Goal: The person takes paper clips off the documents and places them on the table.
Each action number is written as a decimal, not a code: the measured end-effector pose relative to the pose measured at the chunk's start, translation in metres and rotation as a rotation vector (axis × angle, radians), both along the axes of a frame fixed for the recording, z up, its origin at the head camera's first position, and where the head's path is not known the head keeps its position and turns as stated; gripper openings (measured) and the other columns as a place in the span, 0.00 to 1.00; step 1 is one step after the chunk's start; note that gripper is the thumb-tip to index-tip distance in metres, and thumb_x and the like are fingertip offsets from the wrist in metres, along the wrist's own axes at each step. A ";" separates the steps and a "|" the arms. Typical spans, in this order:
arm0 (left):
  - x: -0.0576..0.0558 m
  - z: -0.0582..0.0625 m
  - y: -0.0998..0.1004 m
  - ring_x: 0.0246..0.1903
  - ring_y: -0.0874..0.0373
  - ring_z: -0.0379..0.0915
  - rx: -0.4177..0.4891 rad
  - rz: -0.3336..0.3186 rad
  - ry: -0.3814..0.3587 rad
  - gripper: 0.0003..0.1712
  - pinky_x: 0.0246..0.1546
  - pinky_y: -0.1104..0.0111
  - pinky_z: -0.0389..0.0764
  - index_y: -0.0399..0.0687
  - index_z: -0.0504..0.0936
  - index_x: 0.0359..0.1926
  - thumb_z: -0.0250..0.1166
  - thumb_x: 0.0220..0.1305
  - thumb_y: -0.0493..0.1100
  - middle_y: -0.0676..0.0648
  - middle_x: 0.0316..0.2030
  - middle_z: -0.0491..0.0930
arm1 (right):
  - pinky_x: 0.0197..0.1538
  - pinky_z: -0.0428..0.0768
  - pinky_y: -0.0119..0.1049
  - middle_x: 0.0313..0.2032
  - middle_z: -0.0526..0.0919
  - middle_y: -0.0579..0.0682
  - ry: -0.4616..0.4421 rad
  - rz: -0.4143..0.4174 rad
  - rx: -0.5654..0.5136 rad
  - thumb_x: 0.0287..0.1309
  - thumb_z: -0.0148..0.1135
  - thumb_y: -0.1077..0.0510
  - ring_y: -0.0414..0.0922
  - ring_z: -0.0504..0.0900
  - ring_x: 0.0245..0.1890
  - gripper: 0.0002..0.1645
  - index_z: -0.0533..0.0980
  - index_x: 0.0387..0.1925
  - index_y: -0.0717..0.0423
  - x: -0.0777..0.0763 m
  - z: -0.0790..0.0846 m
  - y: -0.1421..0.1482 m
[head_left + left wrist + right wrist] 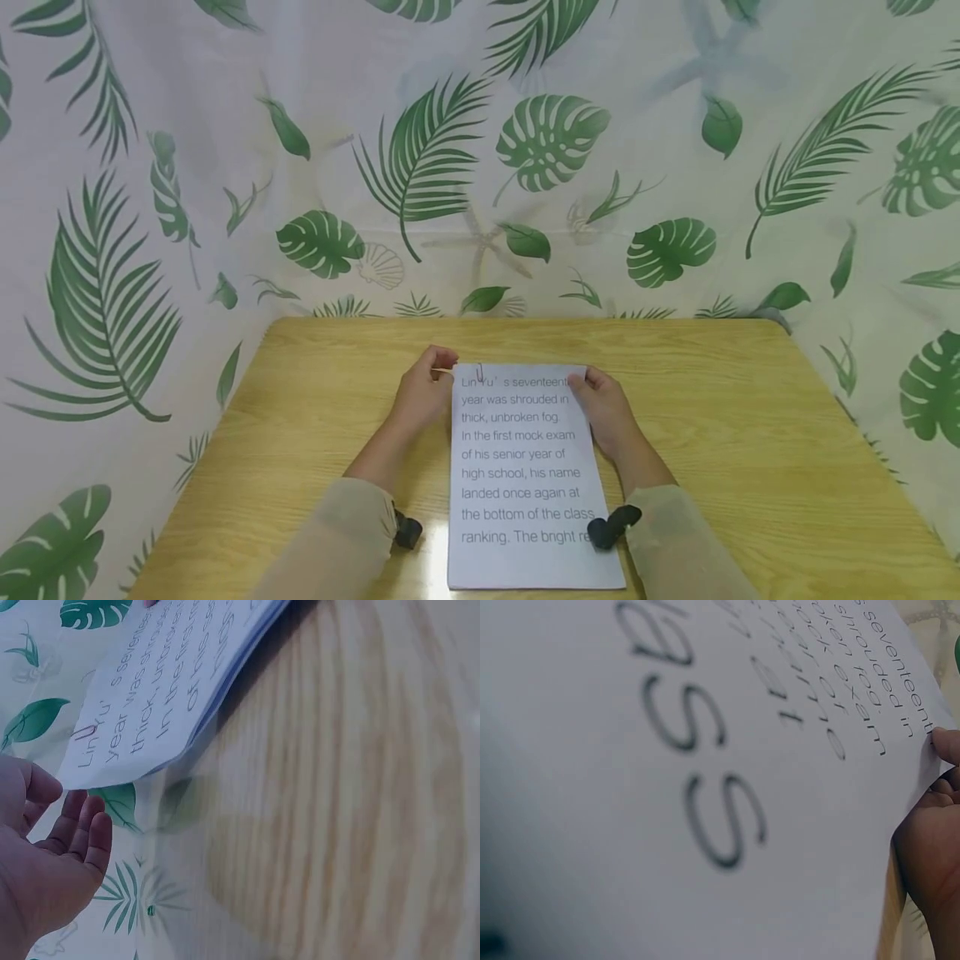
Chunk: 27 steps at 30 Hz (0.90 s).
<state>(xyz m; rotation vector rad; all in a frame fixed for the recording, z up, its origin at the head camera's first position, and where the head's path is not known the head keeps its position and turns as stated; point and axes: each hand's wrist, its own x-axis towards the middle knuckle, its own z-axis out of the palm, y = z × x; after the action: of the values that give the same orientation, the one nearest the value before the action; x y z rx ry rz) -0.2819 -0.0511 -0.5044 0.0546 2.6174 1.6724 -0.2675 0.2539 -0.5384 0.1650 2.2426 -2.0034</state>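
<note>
A stack of white paper sheets (517, 467) with large printed English text lies lengthwise before me on the table. A small dark red paper clip (480, 372) sits at its top edge near the left corner, also seen in the left wrist view. My left hand (422, 396) is beside that corner, thumb tip right at the paper's edge and fingers loosely bent around nothing. My right hand (606, 408) pinches the upper right edge, thumb on the printed face and fingers underneath. The top end of the stack is raised off the table in the left wrist view.
The yellow wood-grain table (315, 383) extends around the paper on both sides. Behind it hangs a white cloth (450, 283) printed with green leaves. Black wrist straps show at both sleeves, the right one (615, 527) overlapping the paper in the head view.
</note>
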 end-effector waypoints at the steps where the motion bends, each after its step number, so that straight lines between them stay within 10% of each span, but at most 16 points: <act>1: 0.001 0.000 0.002 0.60 0.48 0.81 0.006 -0.004 -0.009 0.21 0.55 0.59 0.83 0.51 0.79 0.66 0.55 0.77 0.39 0.47 0.64 0.83 | 0.51 0.86 0.28 0.58 0.88 0.55 -0.001 0.000 0.002 0.85 0.52 0.47 0.37 0.90 0.47 0.27 0.72 0.75 0.54 0.000 0.000 0.000; 12: 0.004 -0.003 0.015 0.43 0.49 0.79 -0.077 -0.083 -0.022 0.22 0.42 0.61 0.79 0.62 0.77 0.68 0.66 0.77 0.47 0.44 0.49 0.82 | 0.51 0.86 0.28 0.57 0.89 0.55 0.006 -0.005 0.007 0.85 0.52 0.48 0.37 0.90 0.47 0.27 0.72 0.74 0.55 0.000 -0.002 0.001; 19: 0.005 -0.006 0.020 0.62 0.42 0.79 -0.151 -0.108 0.025 0.20 0.65 0.45 0.79 0.67 0.77 0.66 0.67 0.77 0.47 0.39 0.72 0.79 | 0.49 0.87 0.29 0.55 0.89 0.53 0.001 -0.011 0.008 0.85 0.52 0.48 0.39 0.90 0.46 0.25 0.73 0.73 0.55 -0.002 -0.006 0.002; 27: 0.006 -0.005 0.023 0.64 0.41 0.79 -0.148 -0.098 0.062 0.21 0.71 0.44 0.77 0.64 0.78 0.65 0.69 0.75 0.46 0.39 0.71 0.80 | 0.49 0.87 0.29 0.55 0.90 0.51 -0.002 -0.017 0.008 0.85 0.51 0.48 0.37 0.90 0.46 0.25 0.73 0.73 0.55 -0.002 -0.005 0.002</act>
<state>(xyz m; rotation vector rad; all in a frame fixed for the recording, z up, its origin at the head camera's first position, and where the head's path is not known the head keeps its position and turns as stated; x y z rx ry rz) -0.2761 -0.0280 -0.5097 0.2301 2.7260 1.4658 -0.2694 0.2555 -0.5436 0.1876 2.2564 -2.0021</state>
